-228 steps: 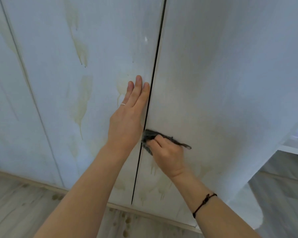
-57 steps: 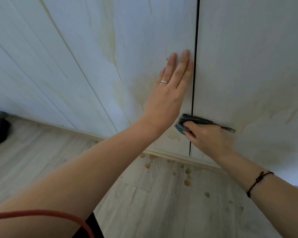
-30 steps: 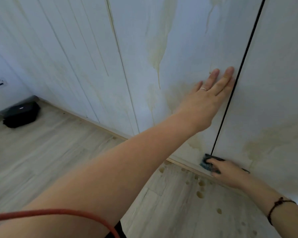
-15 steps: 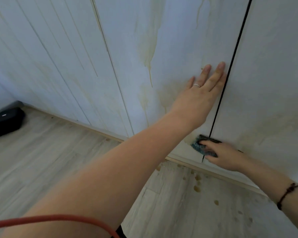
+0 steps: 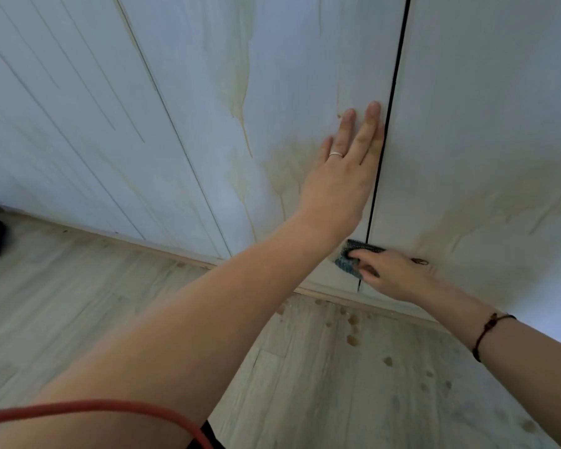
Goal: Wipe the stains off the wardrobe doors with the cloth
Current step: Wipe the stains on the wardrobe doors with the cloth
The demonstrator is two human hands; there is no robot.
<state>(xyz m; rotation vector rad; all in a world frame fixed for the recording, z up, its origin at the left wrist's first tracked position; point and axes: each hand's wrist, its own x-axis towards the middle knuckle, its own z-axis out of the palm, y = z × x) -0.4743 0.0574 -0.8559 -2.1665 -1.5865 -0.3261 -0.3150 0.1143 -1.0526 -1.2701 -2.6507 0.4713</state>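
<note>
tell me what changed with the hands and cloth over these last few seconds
The right hand slid the cloth down the gap beside the left door to the door's bottom edge, then back up a little, to just below the left hand. Unchanged: the right hand still grips the cloth, and the left hand stays flat on the left door beside the gap.

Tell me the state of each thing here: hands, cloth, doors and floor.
left door: closed, stained.
right door: closed, stained.
left hand: flat, pressing the left door.
right hand: grips the cloth, low down.
cloth: bunched, pressed where both doors meet.
floor: spotted with drips.
</note>
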